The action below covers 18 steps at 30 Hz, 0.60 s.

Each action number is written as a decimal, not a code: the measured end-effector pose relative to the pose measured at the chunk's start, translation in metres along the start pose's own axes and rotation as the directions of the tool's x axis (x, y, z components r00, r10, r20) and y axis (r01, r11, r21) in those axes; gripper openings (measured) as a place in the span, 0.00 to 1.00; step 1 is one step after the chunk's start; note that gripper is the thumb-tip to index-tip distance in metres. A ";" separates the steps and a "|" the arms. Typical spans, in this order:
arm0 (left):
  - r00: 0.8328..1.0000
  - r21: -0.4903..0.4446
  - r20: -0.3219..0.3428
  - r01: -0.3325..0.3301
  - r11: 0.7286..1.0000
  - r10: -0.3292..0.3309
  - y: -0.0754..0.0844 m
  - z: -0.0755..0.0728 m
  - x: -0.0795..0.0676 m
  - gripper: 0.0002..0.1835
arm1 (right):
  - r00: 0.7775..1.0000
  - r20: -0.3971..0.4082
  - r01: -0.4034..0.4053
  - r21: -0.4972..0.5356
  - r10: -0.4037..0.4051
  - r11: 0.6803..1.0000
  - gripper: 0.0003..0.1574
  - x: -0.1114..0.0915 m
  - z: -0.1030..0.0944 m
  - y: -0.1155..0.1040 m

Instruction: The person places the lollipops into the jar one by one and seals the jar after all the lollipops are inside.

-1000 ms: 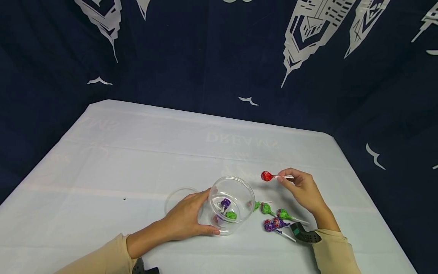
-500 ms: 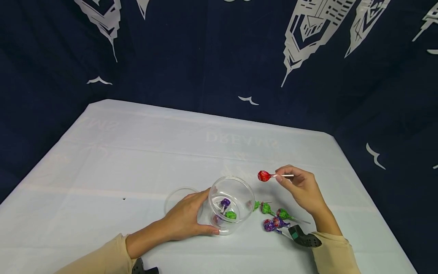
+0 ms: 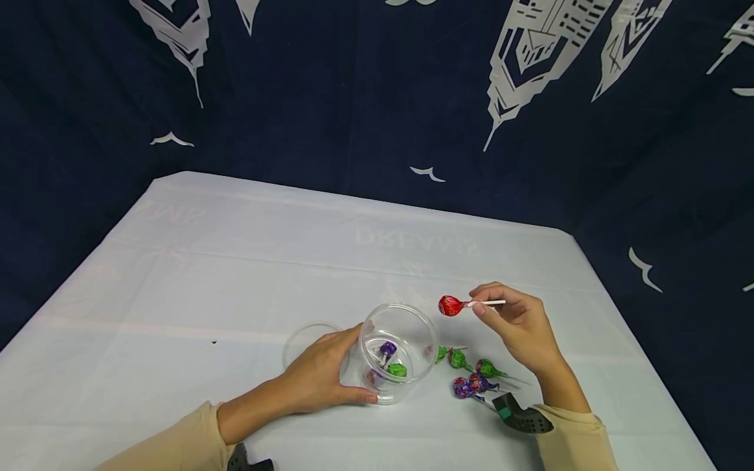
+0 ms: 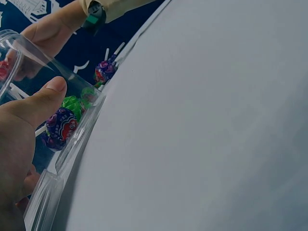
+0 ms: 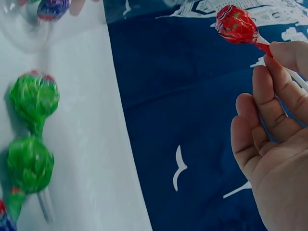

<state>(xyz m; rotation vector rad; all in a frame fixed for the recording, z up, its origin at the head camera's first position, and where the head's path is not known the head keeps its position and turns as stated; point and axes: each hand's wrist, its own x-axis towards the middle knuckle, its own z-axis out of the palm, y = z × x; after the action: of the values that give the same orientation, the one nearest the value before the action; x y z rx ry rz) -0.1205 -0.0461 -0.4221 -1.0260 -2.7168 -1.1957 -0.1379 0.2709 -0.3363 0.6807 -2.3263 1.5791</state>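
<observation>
My left hand [image 3: 324, 374] grips the side of a clear plastic tub [image 3: 410, 320], thumb at the front. Inside the tub lie a green lollipop [image 3: 397, 370] and purple ones [image 3: 388, 348]. To the tub's upper right, my right hand [image 3: 521, 327] pinches a red-wrapped lollipop [image 3: 451, 305] by its white stick, thumb against fingertips. Its head points left, near the rim but outside it. In the right wrist view the red lollipop [image 5: 237, 25] hangs free of the table. The left hand's far fingers are partly hidden behind the tub.
Right of the tub lie green lollipops [image 3: 487, 367] and purple lollipops [image 3: 463, 388] on the white-covered table [image 3: 235, 281]. A clear round lid [image 3: 287, 343] lies partly behind my left hand. A dark blue printed cloth [image 3: 330, 98] hangs beyond the table.
My right hand has moved slightly left with the red lollipop, bringing its head closer to the tub. My left hand and the tub have stayed put.
</observation>
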 end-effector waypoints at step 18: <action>1.000 0.001 0.001 -0.002 1.000 0.002 0.000 0.000 0.000 0.56 | 0.974 0.124 0.169 0.168 -0.191 0.971 0.16 0.005 0.023 -0.011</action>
<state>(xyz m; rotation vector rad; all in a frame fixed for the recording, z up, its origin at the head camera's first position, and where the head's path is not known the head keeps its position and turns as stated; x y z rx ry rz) -0.1207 -0.0458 -0.4219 -1.0291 -2.7158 -1.1936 -0.1351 0.2448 -0.3339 1.0396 -2.1761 1.6907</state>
